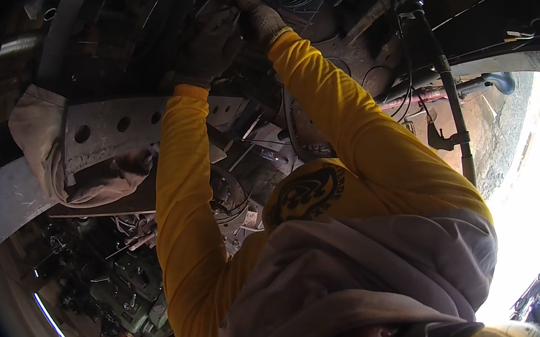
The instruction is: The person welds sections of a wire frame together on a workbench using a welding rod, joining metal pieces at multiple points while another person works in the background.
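Head view: my gloved left hand (pixel 207 50) and right hand (pixel 259 19) reach apart into dark machinery (pixel 169 0); grip cannot be determined. Perforated metal bracket (pixel 116 129) and grey rag (pixel 43 138) lie below left hand.

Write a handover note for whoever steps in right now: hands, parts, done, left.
Left hand: gloved, pressed on the dark machinery above the perforated metal plate; grip hidden.
Right hand: gloved, raised higher into the same machinery; grip unclear.
Grey rag: draped over the plate's left end.
Done: cannot tell.
Left: both hands are in the work, and no part is visibly freed.
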`<state>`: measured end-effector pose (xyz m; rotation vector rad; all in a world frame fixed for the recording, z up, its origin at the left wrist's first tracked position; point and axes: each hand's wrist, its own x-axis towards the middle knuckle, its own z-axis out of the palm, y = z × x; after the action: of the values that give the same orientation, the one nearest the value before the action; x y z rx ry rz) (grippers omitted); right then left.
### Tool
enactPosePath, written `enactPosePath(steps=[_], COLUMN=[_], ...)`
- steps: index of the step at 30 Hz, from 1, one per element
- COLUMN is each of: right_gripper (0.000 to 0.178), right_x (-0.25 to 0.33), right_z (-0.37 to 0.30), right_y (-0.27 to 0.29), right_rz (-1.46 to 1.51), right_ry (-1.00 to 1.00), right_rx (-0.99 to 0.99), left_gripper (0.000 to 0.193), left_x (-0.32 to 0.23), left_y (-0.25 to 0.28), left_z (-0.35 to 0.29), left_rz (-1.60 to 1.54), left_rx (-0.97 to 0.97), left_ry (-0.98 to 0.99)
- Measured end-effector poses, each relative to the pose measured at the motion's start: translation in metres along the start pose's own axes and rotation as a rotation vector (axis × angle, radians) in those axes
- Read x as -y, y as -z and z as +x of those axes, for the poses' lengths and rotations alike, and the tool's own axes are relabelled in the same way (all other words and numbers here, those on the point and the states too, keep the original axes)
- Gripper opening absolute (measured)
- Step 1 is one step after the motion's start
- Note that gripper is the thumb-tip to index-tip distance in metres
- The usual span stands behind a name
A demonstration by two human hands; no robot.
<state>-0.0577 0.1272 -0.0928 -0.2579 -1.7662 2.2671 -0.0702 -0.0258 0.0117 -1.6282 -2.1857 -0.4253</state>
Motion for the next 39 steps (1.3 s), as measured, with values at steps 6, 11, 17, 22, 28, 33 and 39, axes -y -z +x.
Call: enactPosePath(steps=[6,11,17,22,28,33,39], right_gripper=[0.032,0.036,0.043,0.035,0.036,0.034,0.032], right_x=[0.024,0.009,0.012,0.037,0.035,0.060,0.039], right_z=[-0.011,0.003,0.002,-0.013,0.010,0.008,-0.033], right_y=[0.014,0.003,0.031,0.000,0.041,0.021,0.012], right_rz=[0.535,0.570,0.193,0.163,-1.122,-1.479,-1.123], right_ry=[-0.347,-0.302,-0.016,-0.248,0.427,0.258,0.301], right_rx=[0.056,0.159,0.165,0.072,0.215,0.404,0.144], left_gripper=[0.036,0.027,0.025,0.030,0.033,0.031,0.017], left_x=[-0.031,-0.022,-0.027,-0.007,-0.044,-0.042,-0.034], left_y=[-0.017,-0.049,-0.026,-0.011,-0.022,-0.012,0.032], left_z=[0.004,-0.011,0.020,0.004,0.009,-0.002,-0.018], left_rz=[0.138,0.448,0.602,-0.043,0.267,0.328,0.335], left_rx=[0.056,0.152,0.251,0.040,0.146,0.294,0.179], left_ry=[0.113,0.268,-0.080,0.071,0.277,0.349,0.074])
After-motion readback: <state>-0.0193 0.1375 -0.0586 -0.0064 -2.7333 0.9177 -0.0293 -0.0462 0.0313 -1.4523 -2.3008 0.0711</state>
